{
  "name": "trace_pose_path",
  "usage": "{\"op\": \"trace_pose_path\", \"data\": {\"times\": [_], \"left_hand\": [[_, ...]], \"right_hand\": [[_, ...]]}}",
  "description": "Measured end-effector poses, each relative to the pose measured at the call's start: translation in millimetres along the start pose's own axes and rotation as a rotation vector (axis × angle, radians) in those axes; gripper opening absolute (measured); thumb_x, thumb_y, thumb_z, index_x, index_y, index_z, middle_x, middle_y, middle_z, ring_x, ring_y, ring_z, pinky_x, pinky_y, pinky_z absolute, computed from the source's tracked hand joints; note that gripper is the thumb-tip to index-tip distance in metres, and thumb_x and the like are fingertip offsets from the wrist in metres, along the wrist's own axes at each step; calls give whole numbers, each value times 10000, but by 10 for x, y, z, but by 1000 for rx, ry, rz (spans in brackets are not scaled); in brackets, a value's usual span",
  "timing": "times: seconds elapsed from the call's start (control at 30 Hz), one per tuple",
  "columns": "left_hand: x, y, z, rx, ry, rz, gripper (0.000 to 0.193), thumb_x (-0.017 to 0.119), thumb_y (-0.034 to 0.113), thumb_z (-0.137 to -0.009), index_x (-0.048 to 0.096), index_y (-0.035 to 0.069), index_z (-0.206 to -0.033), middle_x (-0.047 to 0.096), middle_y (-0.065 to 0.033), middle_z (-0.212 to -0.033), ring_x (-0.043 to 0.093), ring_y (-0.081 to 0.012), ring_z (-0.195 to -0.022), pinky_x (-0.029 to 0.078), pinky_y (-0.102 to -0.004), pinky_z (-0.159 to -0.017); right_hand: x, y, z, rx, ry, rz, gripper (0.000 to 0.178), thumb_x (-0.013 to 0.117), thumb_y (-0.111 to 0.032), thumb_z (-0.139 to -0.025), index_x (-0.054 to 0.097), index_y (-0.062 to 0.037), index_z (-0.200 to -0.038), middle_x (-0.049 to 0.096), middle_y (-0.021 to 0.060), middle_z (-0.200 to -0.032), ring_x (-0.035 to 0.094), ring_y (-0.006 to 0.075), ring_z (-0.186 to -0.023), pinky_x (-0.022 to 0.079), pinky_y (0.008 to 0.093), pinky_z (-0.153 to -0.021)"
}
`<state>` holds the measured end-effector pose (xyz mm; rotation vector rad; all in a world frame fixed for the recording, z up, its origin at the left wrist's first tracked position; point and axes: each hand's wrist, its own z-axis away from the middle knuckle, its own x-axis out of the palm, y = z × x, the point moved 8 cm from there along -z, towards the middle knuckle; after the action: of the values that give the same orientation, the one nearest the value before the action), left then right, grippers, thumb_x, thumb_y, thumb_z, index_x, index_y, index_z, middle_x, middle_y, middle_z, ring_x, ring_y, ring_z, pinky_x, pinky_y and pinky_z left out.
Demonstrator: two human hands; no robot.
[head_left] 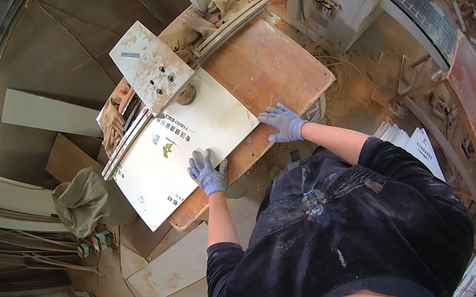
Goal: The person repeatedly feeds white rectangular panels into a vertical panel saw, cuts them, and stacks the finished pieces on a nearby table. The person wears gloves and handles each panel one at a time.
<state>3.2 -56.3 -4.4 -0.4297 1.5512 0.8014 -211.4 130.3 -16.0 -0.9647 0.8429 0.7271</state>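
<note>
Your white rectangular panel (184, 148) lies flat on the wooden worktable, left of the frame's centre, its long side running from lower left to upper right. Its face carries printed markings and a small green mark. Its lower left corner juts past the table's edge, and its upper part sits beneath a speckled metal plate.

Single head-worn fisheye, looking steeply down, close over the tabletop (275, 72); wearer's torso fills the lower frame.
</note>
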Motion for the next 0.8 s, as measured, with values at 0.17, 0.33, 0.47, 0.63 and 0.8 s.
{"op": "trace_pose_path", "data": {"times": [0.17, 0.33, 0.47, 0.63, 0.8], "left_hand": [[1, 8, 0, -6, -8, -25, 671, 683, 517, -782, 503, 220, -1356, 309, -158, -1517, 231, -376, -1412, 119, -503, -1171], [27, 6, -7, -10, -26, -57, 691, 680, 523, -785, 483, 215, -1371, 296, -162, -1525, 228, -379, -1415, 116, -497, -1174], [24, 15, -10, 2, -22, -52, 697, 682, 525, -783, 478, 214, -1372, 287, -167, -1529, 223, -379, -1417, 113, -500, -1174], [39, 3, -11, -2, -21, -69, 695, 684, 526, -780, 482, 214, -1367, 291, -166, -1524, 225, -378, -1414, 115, -506, -1172], [41, 1, -12, 3, -13, -61, 696, 685, 528, -778, 483, 214, -1365, 295, -162, -1521, 230, -380, -1410, 119, -511, -1169]], "right_hand": [[-46, -5, 17, -39, 3, 3, 787, 617, -509, -826, 357, -133, -1467, 333, 67, -1537, 253, 279, -1436, 117, 482, -1181], [-49, -12, 25, -40, 7, 6, 796, 620, -502, -821, 350, -126, -1469, 327, 71, -1539, 248, 279, -1438, 112, 481, -1181], [-34, -10, 21, -38, 8, 7, 796, 615, -501, -825, 345, -123, -1471, 326, 74, -1540, 242, 278, -1442, 108, 484, -1181], [-11, -6, 19, -44, 9, 17, 794, 610, -502, -828, 342, -123, -1473, 322, 73, -1542, 235, 280, -1445, 106, 485, -1180], [-2, -6, 19, -46, 6, 21, 791, 608, -500, -830, 342, -123, -1472, 319, 70, -1544, 232, 278, -1446, 108, 484, -1179]]}}
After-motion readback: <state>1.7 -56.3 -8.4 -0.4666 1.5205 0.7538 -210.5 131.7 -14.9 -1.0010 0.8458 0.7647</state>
